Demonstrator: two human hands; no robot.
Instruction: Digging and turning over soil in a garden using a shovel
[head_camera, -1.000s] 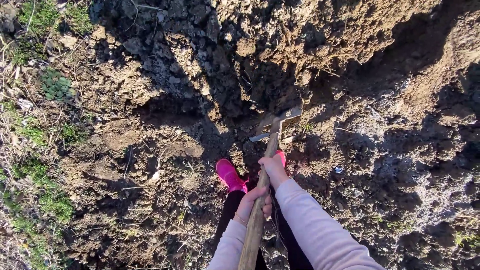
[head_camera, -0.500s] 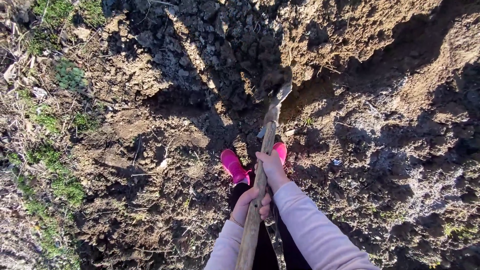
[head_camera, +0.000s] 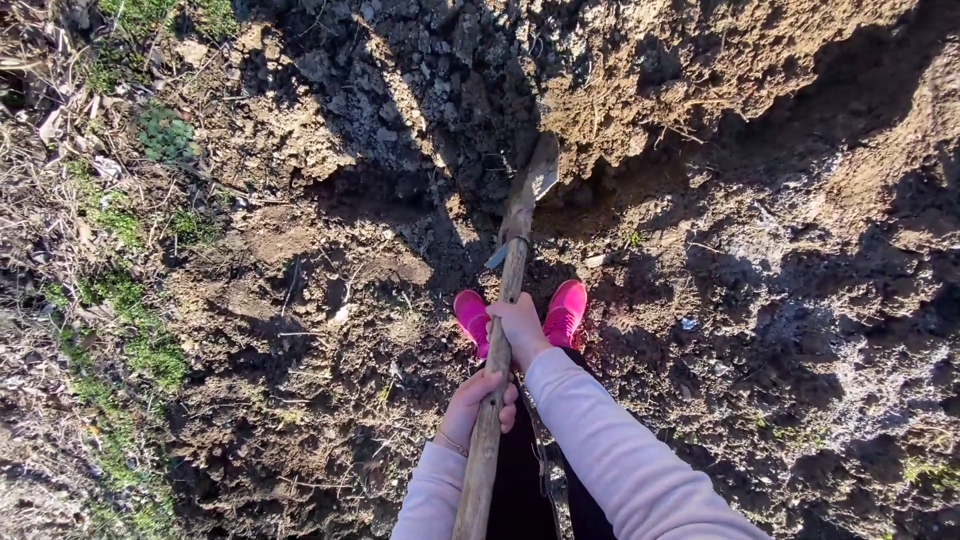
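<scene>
Both hands, left (head_camera: 480, 400) and right (head_camera: 520, 327), clench the long wooden hoe handle (head_camera: 492, 420); keep your pink shoes (head_camera: 565, 312) clear of the metal blade (head_camera: 541, 170) in the brown clods (head_camera: 640, 90).

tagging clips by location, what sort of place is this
Most likely a garden plot or field edge outdoors. The ground is freshly turned soil in clods, weeds and dry stalks run along one side, and both hands, left and right, grip a wooden-handled hoe.

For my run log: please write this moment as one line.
hands: left hand and right hand grip wooden hoe handle | hoe blade in loose soil | pink shoes behind blade
</scene>
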